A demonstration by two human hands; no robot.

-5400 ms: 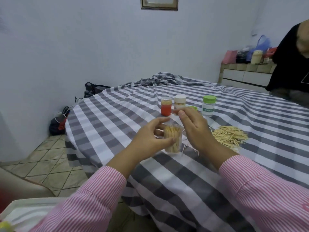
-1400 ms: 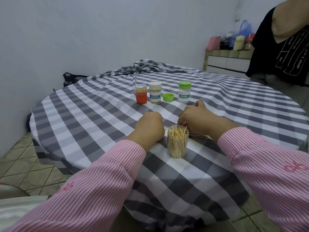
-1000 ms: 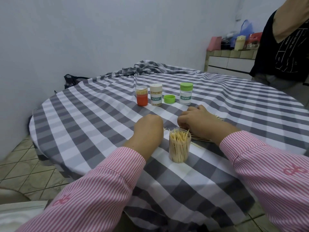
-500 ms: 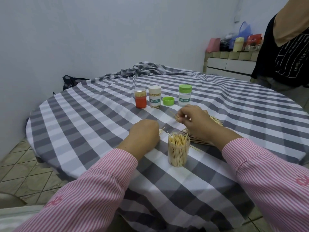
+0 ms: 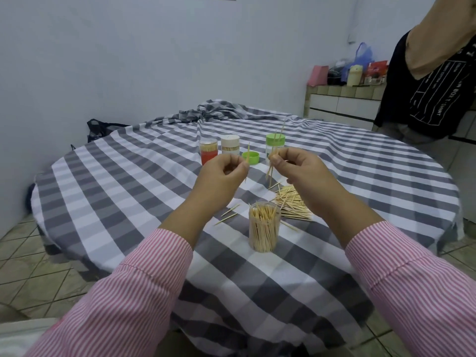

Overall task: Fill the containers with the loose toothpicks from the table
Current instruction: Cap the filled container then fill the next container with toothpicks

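Note:
A clear open container packed with upright toothpicks stands on the checked tablecloth in front of me. A heap of loose toothpicks lies just behind it to the right, and a few stray ones lie to its left. My left hand is raised above the table and pinches a single toothpick. My right hand is raised beside it and pinches a few toothpicks held upright.
Further back stand an orange container, a white-capped container, a green-capped container and a loose green lid. A person in a black shirt stands at the right. The cloth-covered round table drops off left and front.
Both hands have lifted off the table, each now with toothpicks pinched in its fingers. The heap behind the container is now uncovered.

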